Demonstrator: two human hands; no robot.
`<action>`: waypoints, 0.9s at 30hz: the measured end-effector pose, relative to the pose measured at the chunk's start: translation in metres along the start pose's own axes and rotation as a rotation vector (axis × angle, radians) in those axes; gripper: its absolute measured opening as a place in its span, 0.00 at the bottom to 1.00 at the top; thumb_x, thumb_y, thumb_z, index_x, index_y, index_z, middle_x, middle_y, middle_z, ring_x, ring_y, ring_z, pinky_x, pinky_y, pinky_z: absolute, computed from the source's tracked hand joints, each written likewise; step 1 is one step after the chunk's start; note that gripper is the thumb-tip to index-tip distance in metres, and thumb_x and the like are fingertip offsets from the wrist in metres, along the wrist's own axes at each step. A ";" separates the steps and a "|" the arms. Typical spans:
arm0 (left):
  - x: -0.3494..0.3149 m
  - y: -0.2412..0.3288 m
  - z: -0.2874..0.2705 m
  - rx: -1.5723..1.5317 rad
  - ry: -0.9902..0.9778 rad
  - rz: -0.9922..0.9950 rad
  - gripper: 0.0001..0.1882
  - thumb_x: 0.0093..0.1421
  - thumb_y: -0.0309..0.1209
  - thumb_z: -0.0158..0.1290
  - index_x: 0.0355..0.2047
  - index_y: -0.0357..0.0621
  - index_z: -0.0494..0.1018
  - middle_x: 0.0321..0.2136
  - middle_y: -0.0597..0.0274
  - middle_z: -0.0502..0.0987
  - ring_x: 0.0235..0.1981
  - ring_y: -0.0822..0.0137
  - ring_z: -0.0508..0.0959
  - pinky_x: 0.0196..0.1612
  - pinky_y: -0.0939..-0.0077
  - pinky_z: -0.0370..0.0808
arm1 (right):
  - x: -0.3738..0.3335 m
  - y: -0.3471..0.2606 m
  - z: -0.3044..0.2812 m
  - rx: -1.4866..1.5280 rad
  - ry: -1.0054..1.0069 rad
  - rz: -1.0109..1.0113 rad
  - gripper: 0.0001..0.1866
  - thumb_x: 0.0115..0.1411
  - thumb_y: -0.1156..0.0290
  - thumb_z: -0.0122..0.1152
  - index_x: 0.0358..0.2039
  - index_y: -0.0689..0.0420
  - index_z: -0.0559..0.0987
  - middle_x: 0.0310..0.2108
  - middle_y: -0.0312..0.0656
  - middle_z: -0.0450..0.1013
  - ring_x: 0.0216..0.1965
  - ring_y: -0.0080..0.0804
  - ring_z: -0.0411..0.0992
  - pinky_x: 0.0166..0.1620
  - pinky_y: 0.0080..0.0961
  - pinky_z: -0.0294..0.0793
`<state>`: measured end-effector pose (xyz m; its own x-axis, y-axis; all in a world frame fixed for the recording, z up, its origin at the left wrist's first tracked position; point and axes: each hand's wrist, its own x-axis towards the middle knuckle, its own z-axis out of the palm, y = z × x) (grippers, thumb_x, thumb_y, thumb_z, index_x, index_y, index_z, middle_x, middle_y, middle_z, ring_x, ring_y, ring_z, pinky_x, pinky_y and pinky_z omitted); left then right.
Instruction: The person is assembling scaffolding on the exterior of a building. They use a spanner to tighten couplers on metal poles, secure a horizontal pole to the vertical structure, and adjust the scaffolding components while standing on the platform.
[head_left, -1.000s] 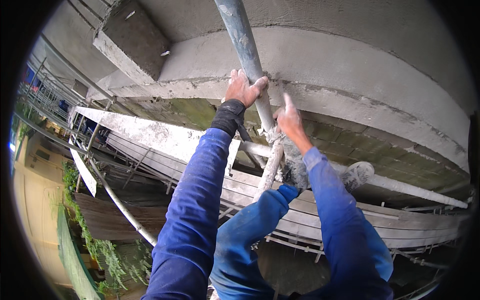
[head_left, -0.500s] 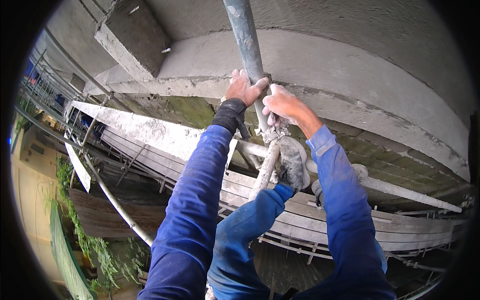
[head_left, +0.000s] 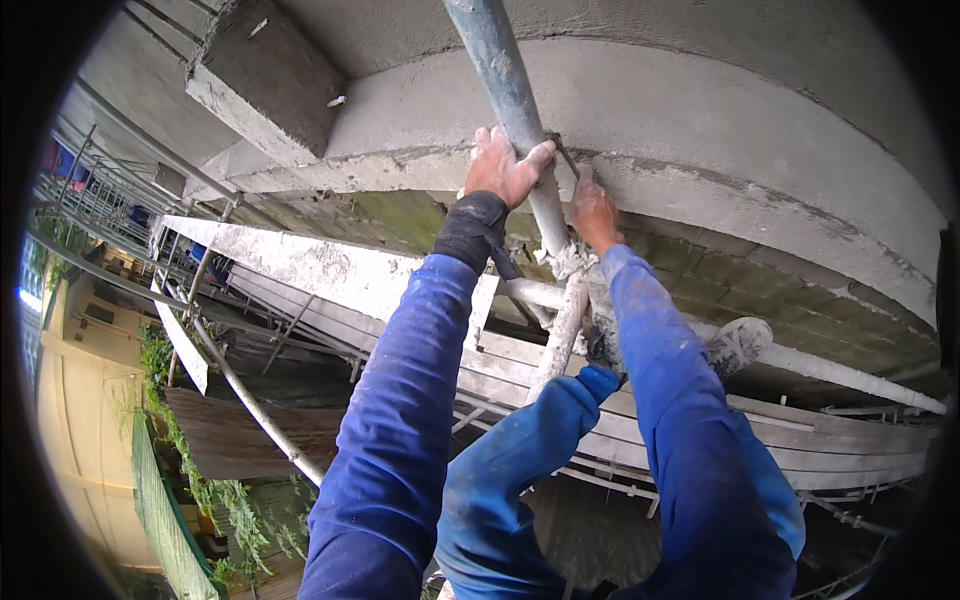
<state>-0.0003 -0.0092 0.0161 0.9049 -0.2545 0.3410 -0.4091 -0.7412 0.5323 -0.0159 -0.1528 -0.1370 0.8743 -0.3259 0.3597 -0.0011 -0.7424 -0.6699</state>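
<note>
A grey steel scaffold pole (head_left: 500, 70) rises in front of me, splashed with cement. My left hand (head_left: 505, 170), dusted white, is wrapped round it at the height of a concrete ledge, and a black band (head_left: 472, 232) covers that wrist. To the right of the pole, my right hand (head_left: 595, 212) is closed on the lower end of a thin dark metal rod (head_left: 568, 160). The rod's upper end meets the pole beside my left hand, where a fitting is mostly hidden. Below my hands, a cement-caked joint (head_left: 570, 262) links the pole to other tubes.
A concrete ledge (head_left: 700, 140) curves across behind the pole, above a block wall (head_left: 720, 265). A long pale plank (head_left: 310, 265) runs off to the left. My shoe (head_left: 740, 345) is by a horizontal tube (head_left: 840, 375). Walkway boards (head_left: 830, 445) lie lower down, over a drop.
My right hand has moved away from the pole, to the right and slightly down, exposing the thin rod. My left hand stays on the pole. My right shoe now shows farther right.
</note>
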 end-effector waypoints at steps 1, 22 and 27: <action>0.001 -0.004 -0.007 0.020 -0.100 0.011 0.37 0.52 0.56 0.56 0.46 0.32 0.69 0.47 0.35 0.66 0.51 0.39 0.69 0.56 0.54 0.65 | 0.001 -0.005 0.002 0.032 -0.027 0.045 0.19 0.58 0.74 0.47 0.51 0.59 0.64 0.33 0.58 0.76 0.36 0.61 0.74 0.40 0.54 0.72; 0.002 -0.006 0.004 0.015 0.013 0.016 0.32 0.51 0.55 0.56 0.44 0.38 0.72 0.41 0.40 0.70 0.49 0.44 0.68 0.54 0.56 0.66 | -0.045 -0.055 -0.094 0.402 -0.348 0.209 0.32 0.58 0.72 0.46 0.64 0.62 0.57 0.49 0.65 0.70 0.51 0.58 0.70 0.56 0.43 0.66; 0.004 -0.012 0.008 0.027 0.035 0.052 0.32 0.52 0.55 0.55 0.45 0.38 0.72 0.42 0.40 0.70 0.49 0.44 0.68 0.54 0.56 0.65 | -0.035 -0.062 -0.106 0.412 -0.411 0.133 0.32 0.57 0.75 0.45 0.63 0.68 0.56 0.42 0.63 0.73 0.40 0.52 0.75 0.44 0.41 0.73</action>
<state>0.0097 -0.0061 0.0051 0.8779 -0.2714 0.3945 -0.4513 -0.7444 0.4922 -0.0979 -0.1575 -0.0390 0.9958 -0.0860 0.0301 -0.0064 -0.3957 -0.9184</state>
